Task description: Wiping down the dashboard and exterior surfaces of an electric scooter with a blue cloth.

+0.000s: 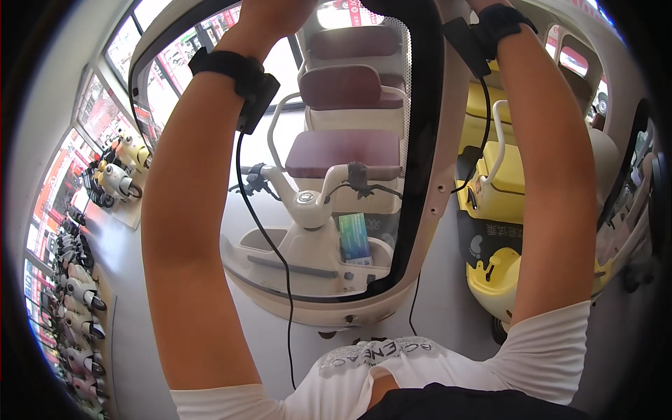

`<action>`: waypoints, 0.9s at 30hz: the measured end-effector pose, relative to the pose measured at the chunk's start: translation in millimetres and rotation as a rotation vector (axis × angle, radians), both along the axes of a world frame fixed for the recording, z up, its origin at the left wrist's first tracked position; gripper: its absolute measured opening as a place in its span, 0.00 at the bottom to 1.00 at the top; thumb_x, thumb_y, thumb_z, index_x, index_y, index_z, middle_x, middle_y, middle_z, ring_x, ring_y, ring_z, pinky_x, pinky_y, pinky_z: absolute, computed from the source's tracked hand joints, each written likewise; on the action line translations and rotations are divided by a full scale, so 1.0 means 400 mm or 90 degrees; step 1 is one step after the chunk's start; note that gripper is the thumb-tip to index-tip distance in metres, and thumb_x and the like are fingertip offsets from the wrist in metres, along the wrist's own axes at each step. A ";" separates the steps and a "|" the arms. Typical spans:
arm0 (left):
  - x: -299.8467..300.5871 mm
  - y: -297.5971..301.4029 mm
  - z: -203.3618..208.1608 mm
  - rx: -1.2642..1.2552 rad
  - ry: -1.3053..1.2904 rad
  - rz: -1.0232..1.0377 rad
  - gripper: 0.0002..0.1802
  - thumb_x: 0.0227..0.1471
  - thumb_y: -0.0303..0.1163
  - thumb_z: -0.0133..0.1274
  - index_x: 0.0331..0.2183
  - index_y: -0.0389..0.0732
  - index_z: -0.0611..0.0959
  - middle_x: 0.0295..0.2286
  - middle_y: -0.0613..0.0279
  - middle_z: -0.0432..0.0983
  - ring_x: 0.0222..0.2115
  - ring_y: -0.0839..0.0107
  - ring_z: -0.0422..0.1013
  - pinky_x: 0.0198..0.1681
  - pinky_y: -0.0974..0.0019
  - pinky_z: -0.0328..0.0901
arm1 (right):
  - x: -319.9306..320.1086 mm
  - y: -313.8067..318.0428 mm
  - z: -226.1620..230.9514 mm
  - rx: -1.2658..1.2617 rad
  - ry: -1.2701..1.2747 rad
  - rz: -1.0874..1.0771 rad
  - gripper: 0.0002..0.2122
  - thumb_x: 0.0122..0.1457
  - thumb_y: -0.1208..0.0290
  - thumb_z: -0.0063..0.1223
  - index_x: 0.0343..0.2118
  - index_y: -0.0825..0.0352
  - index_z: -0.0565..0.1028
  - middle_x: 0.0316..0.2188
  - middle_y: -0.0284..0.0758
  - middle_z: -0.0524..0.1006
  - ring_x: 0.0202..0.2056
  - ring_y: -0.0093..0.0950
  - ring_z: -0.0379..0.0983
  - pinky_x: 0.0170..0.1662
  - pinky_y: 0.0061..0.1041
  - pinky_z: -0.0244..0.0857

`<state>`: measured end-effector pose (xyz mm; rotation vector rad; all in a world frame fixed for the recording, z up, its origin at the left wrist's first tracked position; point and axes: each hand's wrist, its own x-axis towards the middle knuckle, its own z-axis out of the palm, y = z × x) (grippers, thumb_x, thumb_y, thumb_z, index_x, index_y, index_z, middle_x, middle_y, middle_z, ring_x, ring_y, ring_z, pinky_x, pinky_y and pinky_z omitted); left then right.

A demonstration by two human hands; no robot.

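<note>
Standing at the front of a cream cabin vehicle (451, 129), with left hand (280, 12) and right hand (483, 4) held high, near the top of its front frame. With fingers cut off by the upper edge of view, cannot tell whether spread, curled or holding anything, nor whether touching the frame. Probably lifted that far because of the tall roofline, and set well apart to suit the broad windscreen (422, 119). Wearing 2 black boxes (260, 105) strapped at the wrists, likely there to leave the palms free, with a black cable (269, 238) hanging from the left box. Placed straight ahead, nose toward the body, mostly between the 2 forearms. Rounded and smooth in cream, with thick black edging and dotted trim along the windscreen; fitted inside with pale handlebars (306, 203) and a mauve seat (343, 152). Carrying also a blue-green leaflet (355, 236) tilted in the front footwell, perhaps leaned for reading through the glass. Flanked on the right by a yellow vehicle (504, 175), apparently parked alongside for display.
</note>
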<state>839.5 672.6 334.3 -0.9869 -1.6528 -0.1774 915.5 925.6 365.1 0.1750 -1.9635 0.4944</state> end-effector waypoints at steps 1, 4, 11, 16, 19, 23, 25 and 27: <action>0.012 0.003 -0.002 -0.002 0.001 -0.040 0.31 0.61 0.44 0.43 0.62 0.46 0.60 0.60 0.46 0.55 0.62 0.49 0.49 0.65 0.43 0.42 | 0.018 -0.003 -0.009 0.003 -0.003 -0.002 0.26 0.65 0.49 0.38 0.55 0.66 0.71 0.51 0.48 0.73 0.54 0.42 0.68 0.59 0.33 0.58; 0.024 0.002 -0.026 0.018 0.006 -0.047 0.32 0.60 0.44 0.43 0.62 0.47 0.60 0.60 0.46 0.54 0.62 0.49 0.49 0.65 0.44 0.42 | 0.043 0.000 -0.064 0.061 0.063 -0.008 0.29 0.64 0.48 0.41 0.59 0.68 0.65 0.54 0.52 0.70 0.56 0.44 0.65 0.60 0.35 0.56; 0.079 -0.044 -0.133 0.007 0.018 -0.055 0.33 0.58 0.42 0.47 0.62 0.45 0.61 0.61 0.45 0.51 0.63 0.49 0.48 0.66 0.47 0.43 | 0.118 -0.129 -0.292 0.128 0.211 -0.232 0.33 0.61 0.58 0.50 0.60 0.77 0.56 0.59 0.59 0.59 0.61 0.52 0.54 0.64 0.45 0.47; 0.131 -0.064 -0.227 0.009 -0.032 -0.076 0.34 0.55 0.40 0.50 0.60 0.40 0.63 0.61 0.42 0.52 0.62 0.47 0.50 0.64 0.43 0.45 | 0.194 -0.249 -0.419 0.212 0.199 -0.318 0.31 0.58 0.65 0.53 0.61 0.74 0.57 0.61 0.55 0.58 0.63 0.48 0.51 0.65 0.45 0.46; 0.151 -0.075 -0.263 -0.010 -0.048 -0.086 0.32 0.54 0.38 0.51 0.58 0.38 0.65 0.60 0.42 0.53 0.62 0.46 0.50 0.64 0.44 0.47 | 0.201 -0.295 -0.513 0.241 0.139 -0.296 0.26 0.61 0.58 0.47 0.60 0.62 0.64 0.63 0.49 0.55 0.64 0.47 0.50 0.63 0.51 0.43; 0.157 -0.090 -0.265 -0.021 -0.032 -0.096 0.30 0.53 0.36 0.51 0.56 0.37 0.67 0.59 0.41 0.55 0.62 0.47 0.51 0.64 0.45 0.48 | 0.197 -0.312 -0.564 0.234 0.136 -0.293 0.28 0.57 0.59 0.53 0.61 0.57 0.63 0.63 0.45 0.57 0.64 0.42 0.51 0.65 0.46 0.42; 0.139 -0.095 -0.228 -0.059 -0.022 -0.059 0.28 0.55 0.35 0.50 0.56 0.38 0.68 0.58 0.43 0.58 0.61 0.50 0.54 0.64 0.47 0.50 | 0.192 -0.287 -0.511 0.244 0.166 -0.291 0.26 0.57 0.64 0.55 0.59 0.57 0.66 0.62 0.40 0.60 0.64 0.38 0.53 0.65 0.42 0.45; 0.108 -0.131 -0.169 -0.027 0.020 0.021 0.27 0.58 0.34 0.46 0.59 0.40 0.66 0.58 0.48 0.60 0.61 0.55 0.56 0.65 0.50 0.49 | 0.188 -0.264 -0.409 0.249 0.173 -0.277 0.27 0.58 0.66 0.53 0.61 0.63 0.62 0.62 0.45 0.59 0.64 0.42 0.53 0.65 0.42 0.46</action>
